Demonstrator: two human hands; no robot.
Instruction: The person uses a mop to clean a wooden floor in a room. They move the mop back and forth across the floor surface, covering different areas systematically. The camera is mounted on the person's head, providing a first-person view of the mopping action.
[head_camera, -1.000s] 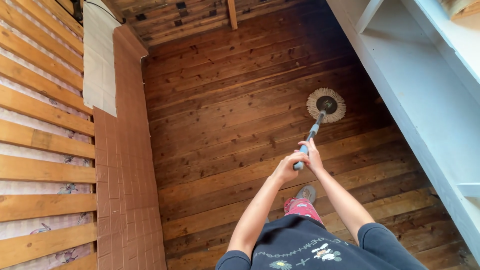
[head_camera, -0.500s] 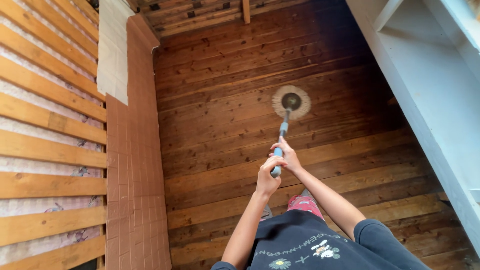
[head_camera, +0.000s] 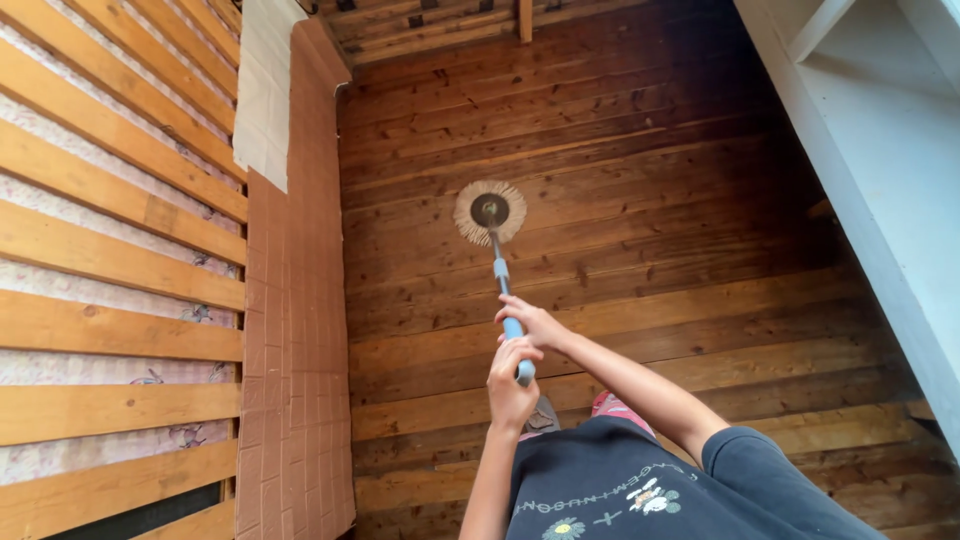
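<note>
A mop with a round, pale stringy head (head_camera: 489, 212) rests on the dark wooden plank floor (head_camera: 640, 200), its grey and blue handle (head_camera: 503, 285) running back toward me. My left hand (head_camera: 510, 385) is wrapped around the lower end of the handle. Just above it, my right hand (head_camera: 533, 322) grips the same handle. Both arms stretch forward from my dark shirt at the bottom of the view.
A wooden slatted frame (head_camera: 110, 260) stands along the left, with a brown brick-patterned panel (head_camera: 300, 330) and a pale sheet (head_camera: 268, 90) beside it. A white painted structure (head_camera: 880, 170) runs down the right side. My shoe (head_camera: 543, 415) shows below my hands.
The mop head has swept left across the planks, from near the white structure toward the middle. Both hands moved left with the handle and kept their grip.
</note>
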